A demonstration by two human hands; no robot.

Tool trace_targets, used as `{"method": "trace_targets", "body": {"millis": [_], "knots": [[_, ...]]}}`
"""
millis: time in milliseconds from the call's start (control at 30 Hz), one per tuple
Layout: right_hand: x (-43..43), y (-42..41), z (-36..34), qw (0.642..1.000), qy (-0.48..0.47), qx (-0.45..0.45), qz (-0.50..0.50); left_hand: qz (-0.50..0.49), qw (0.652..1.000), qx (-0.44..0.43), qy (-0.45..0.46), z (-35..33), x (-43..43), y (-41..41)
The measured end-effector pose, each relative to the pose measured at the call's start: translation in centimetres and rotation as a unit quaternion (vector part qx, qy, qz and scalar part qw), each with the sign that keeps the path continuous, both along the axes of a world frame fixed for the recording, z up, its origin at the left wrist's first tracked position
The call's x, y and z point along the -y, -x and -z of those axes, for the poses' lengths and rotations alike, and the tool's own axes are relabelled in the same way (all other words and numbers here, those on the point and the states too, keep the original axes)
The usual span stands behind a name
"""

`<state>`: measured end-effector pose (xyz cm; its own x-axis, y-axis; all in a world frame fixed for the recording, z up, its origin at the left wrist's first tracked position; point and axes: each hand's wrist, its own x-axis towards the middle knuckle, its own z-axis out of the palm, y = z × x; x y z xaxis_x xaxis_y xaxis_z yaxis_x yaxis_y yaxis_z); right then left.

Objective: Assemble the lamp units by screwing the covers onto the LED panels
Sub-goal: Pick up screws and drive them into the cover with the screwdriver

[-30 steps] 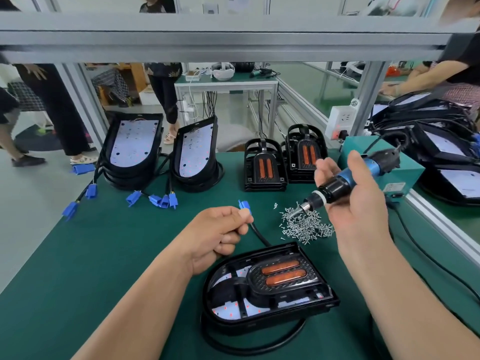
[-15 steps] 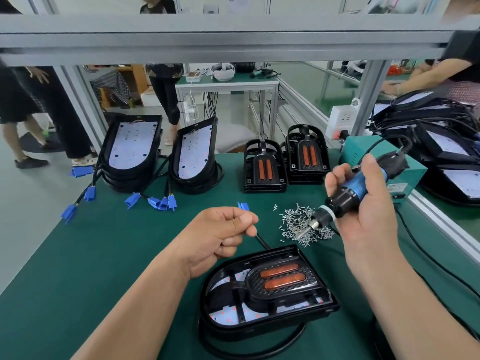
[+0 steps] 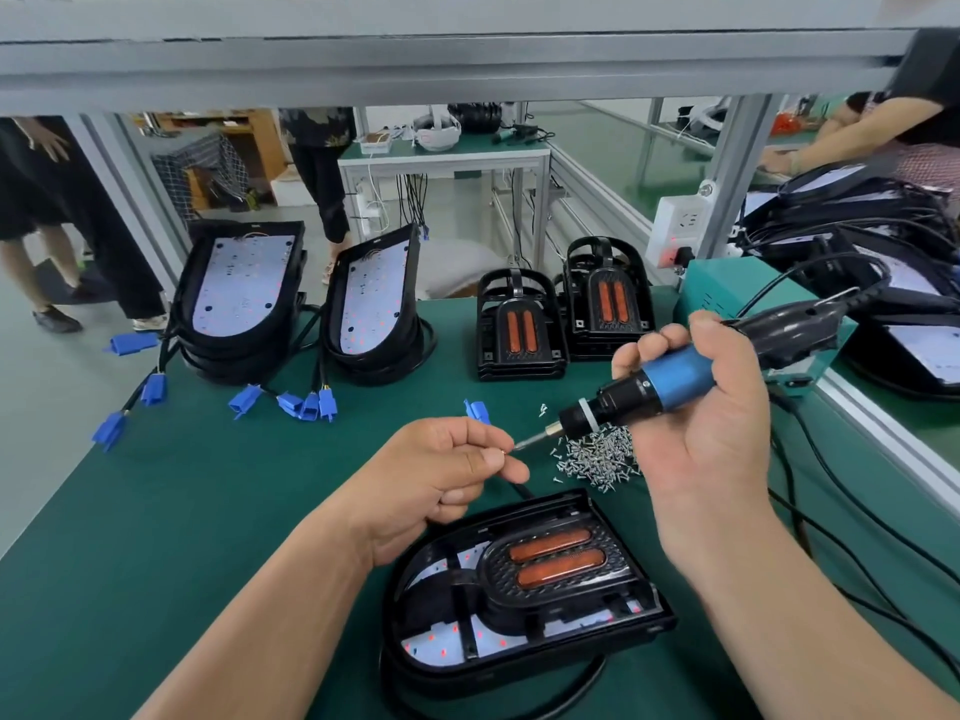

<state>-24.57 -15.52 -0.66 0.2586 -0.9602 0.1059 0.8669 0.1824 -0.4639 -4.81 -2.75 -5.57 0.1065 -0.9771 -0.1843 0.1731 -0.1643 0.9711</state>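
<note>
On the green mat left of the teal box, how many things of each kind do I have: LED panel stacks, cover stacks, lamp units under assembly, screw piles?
LED panel stacks: 2
Cover stacks: 2
Lamp unit under assembly: 1
Screw pile: 1
Total: 6

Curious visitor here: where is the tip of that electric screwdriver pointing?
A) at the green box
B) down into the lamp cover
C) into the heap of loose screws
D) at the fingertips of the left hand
D: the right hand holds the screwdriver slanted, its tip meeting the left hand, which pinches what looks like a small screw, up and clear of the lamp unit.
</note>
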Motion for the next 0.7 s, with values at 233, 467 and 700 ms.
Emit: {"method": "trace_targets", "body": {"millis": [233,467,700], "knots": [[0.0,-0.7,0.4,1.0,-0.023,-0.01,-0.001,0.007,0.999,0.032,-0.006,0.0,0.2,0.3],[0.6,-0.7,0.8,0.999,-0.031,-0.012,-0.001,0.013,0.999,0.029,-0.001,-0.1,0.2,0.4],[0.6,-0.8,1.0,0.999,-0.032,-0.02,0.0,0.017,0.999,0.036,-0.002,-0.2,0.1,0.4]]}}
